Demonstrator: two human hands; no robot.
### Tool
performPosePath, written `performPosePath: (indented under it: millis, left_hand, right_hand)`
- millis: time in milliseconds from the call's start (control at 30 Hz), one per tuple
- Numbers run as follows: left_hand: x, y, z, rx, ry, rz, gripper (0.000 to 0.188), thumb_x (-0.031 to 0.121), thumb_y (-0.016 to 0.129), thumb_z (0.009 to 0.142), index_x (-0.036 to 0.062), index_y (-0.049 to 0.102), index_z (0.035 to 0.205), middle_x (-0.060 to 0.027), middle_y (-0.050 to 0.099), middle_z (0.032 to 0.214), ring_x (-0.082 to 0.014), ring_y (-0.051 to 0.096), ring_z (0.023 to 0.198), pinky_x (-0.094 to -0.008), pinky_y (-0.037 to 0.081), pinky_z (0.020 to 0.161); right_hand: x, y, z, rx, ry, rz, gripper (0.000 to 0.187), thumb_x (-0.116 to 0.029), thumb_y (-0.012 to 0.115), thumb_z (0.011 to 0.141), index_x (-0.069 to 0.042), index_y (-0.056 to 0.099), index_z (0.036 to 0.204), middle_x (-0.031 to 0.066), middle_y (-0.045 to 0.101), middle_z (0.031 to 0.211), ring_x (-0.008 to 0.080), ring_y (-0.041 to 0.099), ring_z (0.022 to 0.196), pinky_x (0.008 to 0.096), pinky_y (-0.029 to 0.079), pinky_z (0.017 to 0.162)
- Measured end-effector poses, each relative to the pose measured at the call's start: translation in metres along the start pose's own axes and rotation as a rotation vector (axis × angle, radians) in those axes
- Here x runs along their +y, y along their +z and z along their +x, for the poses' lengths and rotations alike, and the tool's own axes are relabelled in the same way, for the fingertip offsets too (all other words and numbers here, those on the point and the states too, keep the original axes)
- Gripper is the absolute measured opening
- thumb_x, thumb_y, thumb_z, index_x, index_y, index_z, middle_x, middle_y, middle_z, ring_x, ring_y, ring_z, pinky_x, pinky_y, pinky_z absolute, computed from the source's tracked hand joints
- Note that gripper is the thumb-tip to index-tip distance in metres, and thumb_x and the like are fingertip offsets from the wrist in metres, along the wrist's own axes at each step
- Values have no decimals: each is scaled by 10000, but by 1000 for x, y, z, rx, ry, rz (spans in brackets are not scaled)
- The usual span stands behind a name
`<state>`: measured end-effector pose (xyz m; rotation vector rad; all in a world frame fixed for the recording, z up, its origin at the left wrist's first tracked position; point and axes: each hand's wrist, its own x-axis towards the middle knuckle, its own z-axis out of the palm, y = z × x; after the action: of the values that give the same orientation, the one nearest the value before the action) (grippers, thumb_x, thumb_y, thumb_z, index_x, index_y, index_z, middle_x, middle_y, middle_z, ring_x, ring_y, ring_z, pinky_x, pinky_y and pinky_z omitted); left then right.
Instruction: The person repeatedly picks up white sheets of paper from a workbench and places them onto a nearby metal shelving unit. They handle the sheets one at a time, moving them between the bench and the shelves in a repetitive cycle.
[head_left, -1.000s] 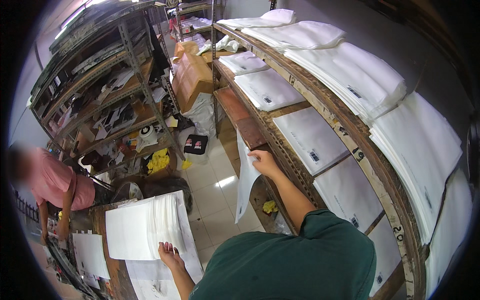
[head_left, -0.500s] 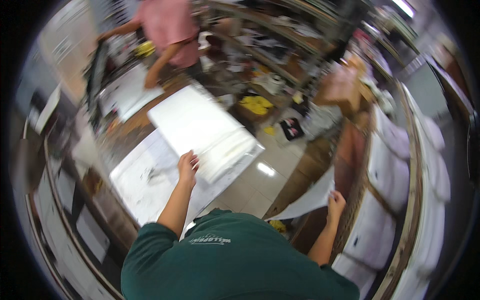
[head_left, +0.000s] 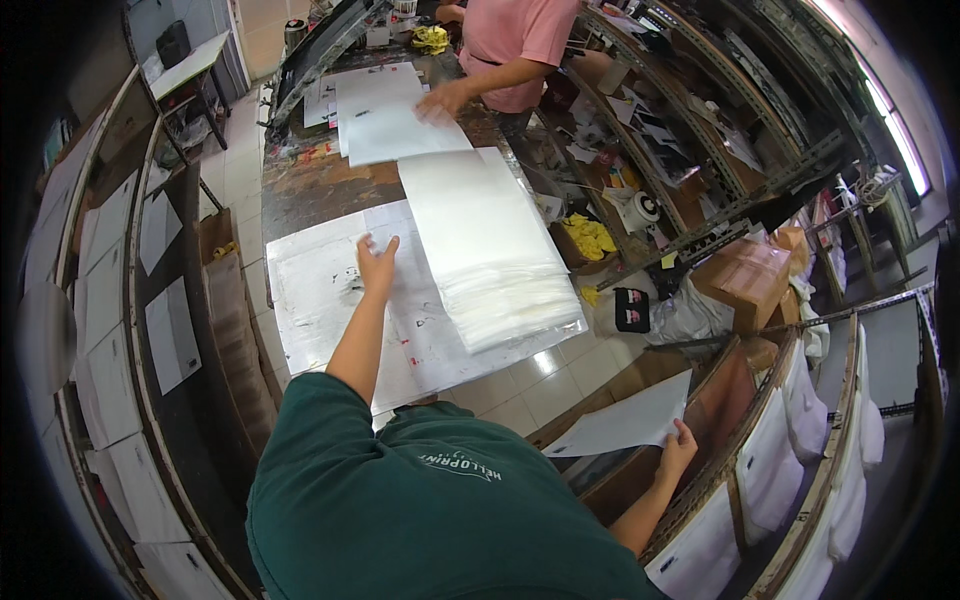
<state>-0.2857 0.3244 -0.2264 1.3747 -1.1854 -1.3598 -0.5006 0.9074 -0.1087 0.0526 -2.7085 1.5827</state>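
Note:
My left hand (head_left: 376,264) hovers above the marked white board (head_left: 318,318) on the table, fingers apart and nothing in them. Just right of it, a thick stack of translucent white sheets (head_left: 482,225) lies partly over the board. Down at the right, my right hand (head_left: 679,448) pinches the edge of a thin white sheet (head_left: 625,418), which slants out to the left beside the wooden racks. Across the table a co-worker's hand (head_left: 442,100) is on or just over other white sheets (head_left: 385,112).
Wooden racks holding white sheets (head_left: 778,470) line my right. Another rack with pale sheets (head_left: 172,335) runs along my left. Metal shelving (head_left: 690,120), a cardboard box (head_left: 740,283) and yellow cloths (head_left: 590,237) stand beyond. The co-worker in a pink shirt (head_left: 518,32) is at the far side.
The view has swung, and the blur has cleared. My left hand has come away from the stack's near edge to over the board. My right hand still holds its sheet, now lifted more flat.

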Motion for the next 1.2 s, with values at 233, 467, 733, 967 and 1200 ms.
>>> performPosePath:
  millis: [233,467,733,967,1200]
  left_hand:
    - [-6,-16,67,106,670,967,624,131,652,680,94,399,1250,-139,342,1332,-317,316,1240,-434,393,900]
    - [-74,30,184,-207,799,1150,579,255,595,748,34,430,1258,-205,529,1162,-317,491,1090,-442,380,906]
    - [-50,38,172,-72,1020,1598,168,184,433,848,118,587,853,-45,598,881,-249,607,805,-383,461,694]
    - [13,56,129,-39,773,1389,224,178,333,884,72,508,975,-120,585,939,-318,608,827,-462,487,673]
    - [81,46,42,97,850,1069,273,208,319,902,33,529,914,-170,587,894,-369,583,811,-483,461,662]
  right_hand:
    - [3,-17,6,102,-59,-88,335,108,486,695,46,608,1001,145,617,979,218,580,929,310,417,862]
    - [-90,-26,-18,143,-316,-344,280,27,555,693,3,636,960,145,630,955,236,601,899,310,445,819]
    - [-217,-102,13,324,-728,-469,387,20,495,653,-28,627,1014,97,625,895,169,581,828,278,446,766]
    - [-280,-351,24,585,-302,-335,370,-73,498,747,-97,617,1097,57,627,821,93,540,656,233,444,618]
    - [-213,-578,-100,963,-288,-317,423,-69,503,743,-99,577,1159,34,613,859,96,511,676,244,424,612]
